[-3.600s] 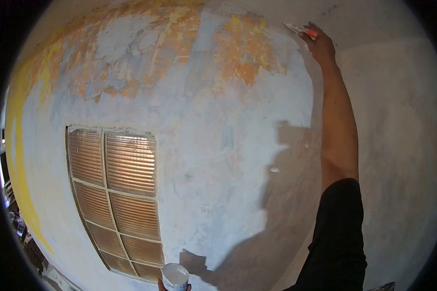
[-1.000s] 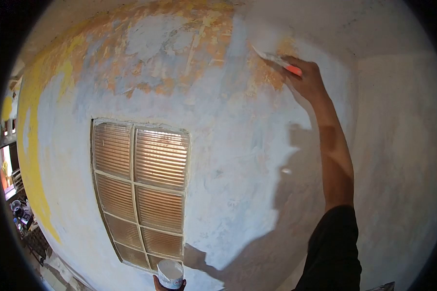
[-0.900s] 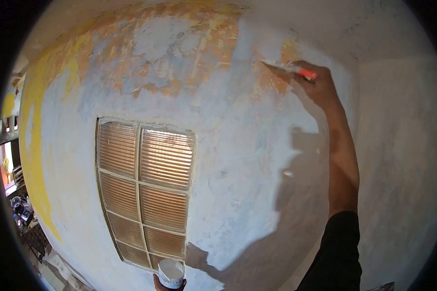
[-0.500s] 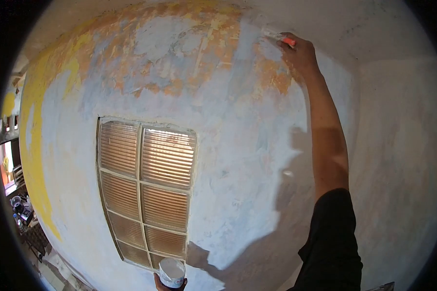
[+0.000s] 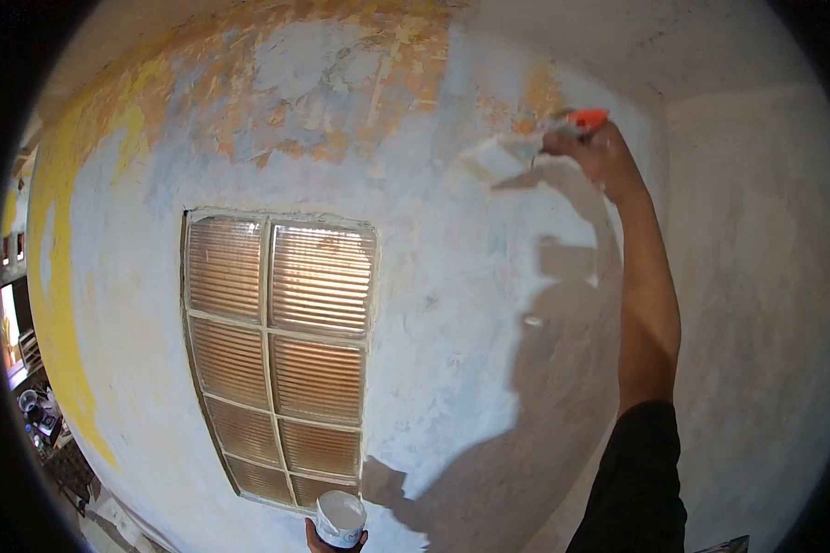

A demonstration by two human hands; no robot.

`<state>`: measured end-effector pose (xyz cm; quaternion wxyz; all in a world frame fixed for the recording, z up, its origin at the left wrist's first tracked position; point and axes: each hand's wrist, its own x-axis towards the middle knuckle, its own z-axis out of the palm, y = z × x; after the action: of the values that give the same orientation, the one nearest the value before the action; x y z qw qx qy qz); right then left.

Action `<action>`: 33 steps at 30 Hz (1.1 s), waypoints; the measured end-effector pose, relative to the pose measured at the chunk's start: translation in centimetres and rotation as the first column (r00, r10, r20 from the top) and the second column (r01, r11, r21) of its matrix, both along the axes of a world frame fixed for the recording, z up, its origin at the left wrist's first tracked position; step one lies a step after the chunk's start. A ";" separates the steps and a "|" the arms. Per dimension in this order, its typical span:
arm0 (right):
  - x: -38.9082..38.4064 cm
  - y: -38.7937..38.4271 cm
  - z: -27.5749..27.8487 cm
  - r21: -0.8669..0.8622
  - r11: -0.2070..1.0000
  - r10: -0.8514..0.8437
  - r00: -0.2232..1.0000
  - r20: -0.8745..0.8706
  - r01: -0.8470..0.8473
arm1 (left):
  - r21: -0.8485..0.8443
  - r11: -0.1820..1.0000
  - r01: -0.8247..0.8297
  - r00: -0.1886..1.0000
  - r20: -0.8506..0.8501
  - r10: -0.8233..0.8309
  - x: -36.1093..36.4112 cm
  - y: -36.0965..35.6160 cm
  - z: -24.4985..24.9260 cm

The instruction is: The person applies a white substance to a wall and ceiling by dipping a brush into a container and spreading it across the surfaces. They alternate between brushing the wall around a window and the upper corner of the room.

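High on the wall [image 5: 447, 276], my right hand [image 5: 607, 161] is closed around a paintbrush [image 5: 588, 119] with an orange-red handle. Its bristles, smeared by motion, point left over the whitish surface, just below a patch of bare orange. At the bottom of the view my left hand [image 5: 315, 541] grips a small white tub [image 5: 339, 527] from below, fingers on both sides. White paint shows inside the tub, and its rim is smeared.
A window [image 5: 321, 290] of ribbed glass panes sits left of centre. Yellow paint [image 5: 60, 276] runs down the wall's left edge. Another wall [image 5: 756, 276] meets this one at the right corner. Cluttered items [image 5: 41, 410] stand far left. My shadow falls across the wall.
My right hand has brought the brush down and slightly right from near the ceiling line, past the orange patch. The left hand and tub appear slightly further right.
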<state>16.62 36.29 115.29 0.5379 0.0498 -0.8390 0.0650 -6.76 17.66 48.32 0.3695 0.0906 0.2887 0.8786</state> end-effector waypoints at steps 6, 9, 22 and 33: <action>-4.2 4.3 11.2 -0.006 0.997 -0.079 0.992 -0.097 0.079 | -0.048 0.995 -0.087 0.991 -0.102 0.082 0.9 0.5 1.7; -5.1 4.8 15.1 0.084 0.974 -0.191 0.962 -0.197 0.210 | -0.082 0.989 -0.123 0.992 -0.007 0.123 0.9 0.4 3.2; -8.1 5.0 16.9 0.359 0.741 -0.326 0.772 -0.545 0.567 | 0.259 0.966 -0.016 0.906 0.412 -0.095 -0.9 -2.3 5.1; -3.7 4.0 -2.5 0.622 0.663 -0.341 0.908 -0.243 0.416 | -0.029 0.996 -0.086 0.995 0.042 0.087 -1.2 -2.9 5.1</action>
<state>12.94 40.26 112.82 0.5297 0.0646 -0.7690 -0.3520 -7.93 14.74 53.41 0.3383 0.0543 0.2961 0.8916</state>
